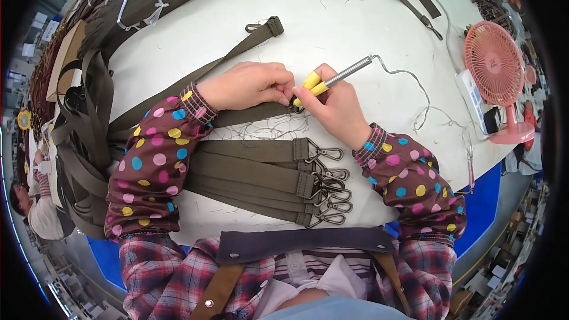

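My left hand (252, 86) is closed, thumb and fingers pinched together at the end of an olive-brown webbing strap (246, 114). Whether they grip the strap or a thread is hidden. Close against it, my right hand (339, 106) is closed round a pen-shaped tool (349, 71) with a silver barrel and yellow parts toward the fingers. A thin wire (409, 74) trails from the tool's far end. The tool's tip meets the strap's end, where a small dark metal piece partly shows. Loose dark threads (269, 130) lie tangled just below.
Nearer me lie several stacked straps (249, 172) with metal snap hooks (332, 207). Another strap (237, 47) stretches beyond my left hand. Strap bundles (89, 136) heap at left and along the back. A pink fan (493, 62) and a white power strip (471, 101) stand at right.
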Demonstrator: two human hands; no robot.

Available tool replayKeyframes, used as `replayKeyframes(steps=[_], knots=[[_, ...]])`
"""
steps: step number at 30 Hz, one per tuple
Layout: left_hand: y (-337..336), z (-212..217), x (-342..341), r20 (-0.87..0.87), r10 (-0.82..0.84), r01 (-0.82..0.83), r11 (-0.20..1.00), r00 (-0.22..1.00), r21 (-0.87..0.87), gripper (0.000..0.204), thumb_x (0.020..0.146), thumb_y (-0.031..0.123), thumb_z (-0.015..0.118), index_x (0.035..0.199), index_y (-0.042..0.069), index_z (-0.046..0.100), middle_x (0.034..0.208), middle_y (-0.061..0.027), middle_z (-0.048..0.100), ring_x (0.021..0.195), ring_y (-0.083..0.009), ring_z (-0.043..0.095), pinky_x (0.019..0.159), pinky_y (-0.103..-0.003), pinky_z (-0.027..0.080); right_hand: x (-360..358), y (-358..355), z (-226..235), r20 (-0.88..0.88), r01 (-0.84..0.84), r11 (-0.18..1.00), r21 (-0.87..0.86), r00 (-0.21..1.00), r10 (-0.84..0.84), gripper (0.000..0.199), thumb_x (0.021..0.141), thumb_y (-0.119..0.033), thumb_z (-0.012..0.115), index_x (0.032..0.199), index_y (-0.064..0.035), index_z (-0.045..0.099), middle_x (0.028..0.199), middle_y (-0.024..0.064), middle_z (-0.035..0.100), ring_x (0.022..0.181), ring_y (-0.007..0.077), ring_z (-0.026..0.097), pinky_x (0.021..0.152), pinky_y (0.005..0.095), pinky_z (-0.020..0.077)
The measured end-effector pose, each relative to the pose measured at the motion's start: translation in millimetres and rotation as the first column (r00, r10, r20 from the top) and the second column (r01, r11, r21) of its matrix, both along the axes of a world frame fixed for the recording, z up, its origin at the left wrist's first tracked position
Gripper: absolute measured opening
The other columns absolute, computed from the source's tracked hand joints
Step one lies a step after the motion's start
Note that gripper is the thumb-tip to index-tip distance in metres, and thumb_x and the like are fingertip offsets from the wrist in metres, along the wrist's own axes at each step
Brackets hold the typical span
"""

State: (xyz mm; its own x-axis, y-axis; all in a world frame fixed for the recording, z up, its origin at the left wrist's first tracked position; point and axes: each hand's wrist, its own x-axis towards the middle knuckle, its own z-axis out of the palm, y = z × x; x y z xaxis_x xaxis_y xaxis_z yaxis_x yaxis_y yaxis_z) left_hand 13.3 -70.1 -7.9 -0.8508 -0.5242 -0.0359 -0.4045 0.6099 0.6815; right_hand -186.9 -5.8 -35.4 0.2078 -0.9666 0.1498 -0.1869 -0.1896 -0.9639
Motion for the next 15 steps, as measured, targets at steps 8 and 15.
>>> replayKeyframes(steps=[8,15], knots=[[-1.0,5.7,-3.5,0.045,0.006,-0.004,0.999,0.999,-0.042,0.021,0.085,0.03,0.063,0.089,0.011,0.056,0.086,-0.0031,0.058,0.078,-0.0231,0.058,0.067,-0.034,0.045,-2.2,-1.2,2.2,-0.057,-0.05,0.998,-0.033,0.997,0.048,0.03,0.086,-0.022,0.067,0.082,-0.0036,0.042,0.063,0.0059,0.059,0.054,0.0107,0.057,0.05,0.0243,0.0442],[-2.1,1.5,-2.4,0.048,-0.004,0.007,0.998,0.999,-0.056,0.02,0.085,0.03,0.064,0.089,0.012,0.057,0.086,-0.0027,0.058,0.078,-0.0231,0.058,0.067,-0.034,0.045,-0.9,-0.2,4.5,-0.071,-0.051,0.999,-0.019,0.996,0.049,0.031,0.087,-0.022,0.066,0.082,-0.0031,0.042,0.064,0.0071,0.059,0.055,0.0116,0.057,0.05,0.0244,0.0448]])
